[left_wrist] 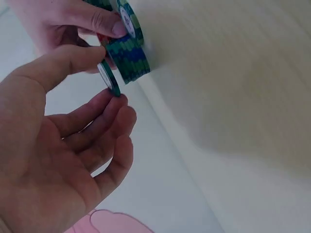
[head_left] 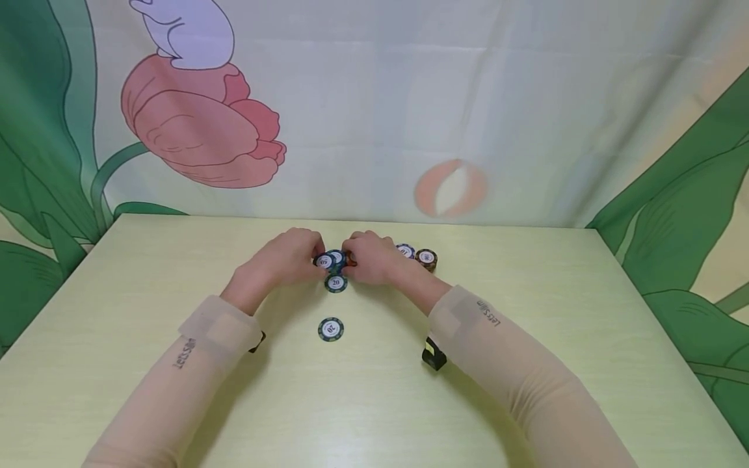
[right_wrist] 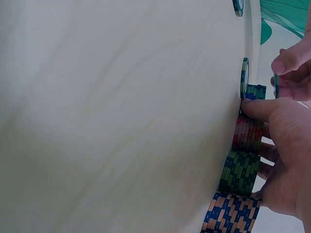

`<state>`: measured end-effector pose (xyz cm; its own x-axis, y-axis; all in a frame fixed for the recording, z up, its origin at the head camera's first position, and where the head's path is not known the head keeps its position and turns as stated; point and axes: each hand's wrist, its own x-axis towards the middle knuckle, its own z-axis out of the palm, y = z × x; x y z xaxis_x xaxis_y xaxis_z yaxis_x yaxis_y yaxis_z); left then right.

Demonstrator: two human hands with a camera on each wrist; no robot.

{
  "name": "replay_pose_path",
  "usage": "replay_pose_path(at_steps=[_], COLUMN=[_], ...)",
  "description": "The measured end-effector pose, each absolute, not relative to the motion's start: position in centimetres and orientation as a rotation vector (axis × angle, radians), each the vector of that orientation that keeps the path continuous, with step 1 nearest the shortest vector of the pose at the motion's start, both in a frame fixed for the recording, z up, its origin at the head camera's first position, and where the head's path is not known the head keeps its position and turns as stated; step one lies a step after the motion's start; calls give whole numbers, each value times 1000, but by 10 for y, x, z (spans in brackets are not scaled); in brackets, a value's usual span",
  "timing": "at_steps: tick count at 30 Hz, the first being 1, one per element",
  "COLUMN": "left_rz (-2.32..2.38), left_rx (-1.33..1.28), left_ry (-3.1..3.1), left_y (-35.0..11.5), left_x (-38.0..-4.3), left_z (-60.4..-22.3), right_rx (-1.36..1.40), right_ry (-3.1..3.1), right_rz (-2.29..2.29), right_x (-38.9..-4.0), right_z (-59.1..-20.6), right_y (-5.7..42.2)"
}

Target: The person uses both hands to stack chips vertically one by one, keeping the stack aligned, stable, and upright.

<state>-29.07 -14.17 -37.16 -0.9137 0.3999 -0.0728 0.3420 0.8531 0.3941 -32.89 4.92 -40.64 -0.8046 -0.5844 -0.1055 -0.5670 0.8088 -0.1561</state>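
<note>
Between thumb and fingertips my left hand (left_wrist: pixel 73 121) pinches a single poker chip (left_wrist: pixel 110 78), tilted on edge; the head view shows it marked 50 (head_left: pixel 324 261). It is held beside a blue-and-green chip stack (left_wrist: pixel 129 58). My right hand (head_left: pixel 374 258) curls round the stacks, thumb in front and fingers behind, at the red stack (right_wrist: pixel 248 132) and the blue-and-green one; its fingertips are partly hidden. A chip marked 20 (head_left: pixel 336 283) lies just in front of the stacks. Nearer the person, another green-edged 20 chip (head_left: pixel 331 329) lies flat on the table.
Along the same row stand a green stack (right_wrist: pixel 239 172) and a blue-and-peach stack (right_wrist: pixel 232 213). Past my right hand are a chip stack marked 10 (head_left: pixel 405 251) and one marked 100 (head_left: pixel 426 258). A printed cloth (head_left: pixel 351 117) hangs behind the table (head_left: pixel 175 292).
</note>
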Motion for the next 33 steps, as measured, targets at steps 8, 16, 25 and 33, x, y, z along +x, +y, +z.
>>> replay_pose_path(at_steps=[8,16,25,33], left_rz=[533,556,585,565], left_rx=[589,554,449,469], left_ry=[2946,2918,2888,2892], left_y=[-136,-134,-139,-141], left_x=[-297,-300,-299,-301], left_z=[-379,-384,-384,-384], right_rx=[-920,-928,-923,-916], right_ry=[2847,2850,2845,2851], right_rz=[-189,-177,-173,-168], right_x=[-327,-327,-327,-329], right_z=[-405,-404,-403,-406], right_y=[49,50,50,50])
